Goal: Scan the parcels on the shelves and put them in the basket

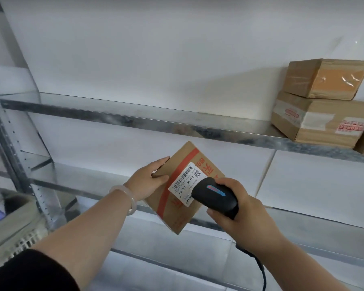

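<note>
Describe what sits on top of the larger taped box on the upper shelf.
A smaller cardboard box wrapped in clear tape rests on the larger box. It covers most of that lid, so any label there is hidden.

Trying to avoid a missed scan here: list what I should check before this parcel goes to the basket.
1. Grip on the parcel: the left hand holds its edge, thumb on the face. Ok.
2. Label exposed: the barcode is uncovered. Ok.
3. Scanner aimed: the right hand holds it, nose at the label. Ok.
4. Scan registered: no beam or readout shows. Cannot tell.
5. Basket ready: only a blurred part shows at lower left. Cannot tell.
6. Shelves emptied: stacked boxes stand on the upper shelf. Not ok.
</note>
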Available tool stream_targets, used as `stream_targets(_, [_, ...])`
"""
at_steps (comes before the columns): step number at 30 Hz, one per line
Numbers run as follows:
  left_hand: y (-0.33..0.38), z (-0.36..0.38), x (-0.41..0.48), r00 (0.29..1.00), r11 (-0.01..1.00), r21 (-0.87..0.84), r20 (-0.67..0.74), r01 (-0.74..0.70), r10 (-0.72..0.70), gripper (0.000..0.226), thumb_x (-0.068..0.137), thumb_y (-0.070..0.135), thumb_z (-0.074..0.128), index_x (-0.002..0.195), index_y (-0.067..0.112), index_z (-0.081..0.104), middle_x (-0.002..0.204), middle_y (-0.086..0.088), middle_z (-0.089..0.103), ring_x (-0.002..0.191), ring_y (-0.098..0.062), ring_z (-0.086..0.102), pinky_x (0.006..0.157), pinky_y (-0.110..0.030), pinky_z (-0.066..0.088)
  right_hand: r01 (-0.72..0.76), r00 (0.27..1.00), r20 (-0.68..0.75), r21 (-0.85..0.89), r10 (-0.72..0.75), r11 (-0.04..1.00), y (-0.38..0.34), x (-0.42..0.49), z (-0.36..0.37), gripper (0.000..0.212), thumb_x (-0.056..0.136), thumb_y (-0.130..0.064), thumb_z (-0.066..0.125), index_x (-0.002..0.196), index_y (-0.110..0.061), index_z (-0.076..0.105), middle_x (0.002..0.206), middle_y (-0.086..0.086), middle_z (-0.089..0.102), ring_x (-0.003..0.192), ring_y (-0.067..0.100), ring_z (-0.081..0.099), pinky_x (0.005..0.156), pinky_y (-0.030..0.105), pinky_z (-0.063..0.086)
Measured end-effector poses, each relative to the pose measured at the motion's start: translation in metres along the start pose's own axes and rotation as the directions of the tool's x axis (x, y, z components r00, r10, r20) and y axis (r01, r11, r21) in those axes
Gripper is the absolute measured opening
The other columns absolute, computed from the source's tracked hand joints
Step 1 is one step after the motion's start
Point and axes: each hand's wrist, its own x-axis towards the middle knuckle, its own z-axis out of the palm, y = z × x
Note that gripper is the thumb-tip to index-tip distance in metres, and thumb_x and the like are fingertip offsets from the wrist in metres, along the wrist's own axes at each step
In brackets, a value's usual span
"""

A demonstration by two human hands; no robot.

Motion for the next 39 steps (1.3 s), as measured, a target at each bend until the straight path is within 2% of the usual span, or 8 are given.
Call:
stream_targets(5, [-0.021,-0.003,-0.003,0.997,0.998,-0.014,-0.032,0.069,-0.069,0.053,0.097,0.033,0.060,0.141,0.054,0.040,0.124,0.031,0.055,0.099,0.012,0.054,0.081,-0.017,0.043,0.059,0.996,0.067,-0.030,-0.057,0.998,-0.015,0.004,-0.001,0.057,0.078,-0.044,0.072,0.121,-0.054,0.035,0.113,-0.045,0.049,0.087,-0.011,0.058,0.065,0.005,0.044])
stream_targets(9, [-0.030,-0.005,-0.007,0.994,0.995,-0.013,-0.047,0.103,-0.103,0.052,0.098,0.031,0.060,0.142,0.051,0.041,0.112,0.040,0.053,0.083,0.025,0.054,0.059,-0.001,0.043,0.084,0.992,0.105,-0.073,-0.076,0.994,-0.015,0.006,-0.003,0.057,0.078,-0.046,0.070,0.122,-0.053,0.034,0.106,-0.042,0.053,0.084,-0.008,0.058,0.067,0.010,0.046])
stream_targets(16, [-0.041,-0.007,-0.010,0.985,0.989,-0.024,-0.090,0.145,-0.147,0.055,0.097,0.030,0.061,0.144,0.048,0.040,0.128,0.021,0.057,0.099,0.006,0.058,0.074,-0.010,0.042,0.111,0.979,0.184,-0.128,-0.086,0.986,-0.009,0.014,-0.006,0.059,0.079,-0.046,0.072,0.123,-0.053,0.033,0.092,-0.046,0.052,0.087,-0.010,0.057,0.066,0.009,0.045])
stream_targets(21, [-0.049,-0.009,-0.016,0.973,0.982,-0.011,-0.128,0.191,-0.191,0.053,0.097,0.034,0.060,0.143,0.051,0.039,0.117,0.025,0.058,0.094,0.010,0.056,0.069,-0.010,0.042,0.142,0.963,0.247,-0.145,-0.103,0.979,-0.005,0.020,-0.004,0.058,0.080,-0.048,0.071,0.123,-0.053,0.033,0.092,-0.046,0.049,0.089,-0.006,0.058,0.069,0.012,0.049])
stream_targets(26, [-0.053,-0.012,-0.026,0.966,0.977,-0.028,-0.146,0.212,-0.213,0.052,0.098,0.035,0.059,0.144,0.049,0.040,0.117,0.026,0.061,0.091,0.011,0.059,0.063,-0.005,0.042,0.176,0.952,0.275,-0.121,-0.137,0.977,-0.002,0.028,0.004,0.061,0.079,-0.049,0.071,0.124,-0.053,0.030,0.094,-0.041,0.053,0.088,-0.006,0.058,0.070,0.011,0.047])
stream_targets(30, [-0.056,-0.018,-0.039,0.962,0.975,-0.045,-0.158,0.217,-0.222,0.051,0.099,0.035,0.057,0.145,0.046,0.040,0.126,0.019,0.061,0.097,0.004,0.061,0.068,-0.010,0.045,0.200,0.938,0.305,-0.099,-0.162,0.975,-0.003,0.035,0.014,0.062,0.078,-0.050,0.072,0.123,-0.054,0.029,0.094,-0.040,0.053,0.088,-0.009,0.057,0.067,0.007,0.046])
stream_targets(34, [-0.065,-0.031,-0.055,0.946,0.963,-0.087,-0.184,0.253,-0.266,0.053,0.099,0.027,0.059,0.146,0.043,0.041,0.123,0.014,0.065,0.100,-0.005,0.067,0.079,-0.019,0.053,0.223,0.928,0.319,-0.065,-0.191,0.973,-0.010,0.040,0.030,0.063,0.078,-0.048,0.072,0.123,-0.055,0.029,0.104,-0.033,0.059,0.091,-0.002,0.061,0.072,0.016,0.052])
stream_targets(39, [-0.085,-0.056,-0.080,0.900,0.930,-0.140,-0.240,0.339,-0.364,0.053,0.099,0.030,0.057,0.146,0.045,0.039,0.121,0.013,0.064,0.101,-0.007,0.063,0.082,-0.022,0.046,0.191,0.924,0.339,-0.002,-0.179,0.982,-0.026,0.050,0.065,0.060,0.080,-0.047,0.071,0.123,-0.056,0.030,0.106,-0.034,0.058,0.091,0.002,0.062,0.077,0.023,0.053])
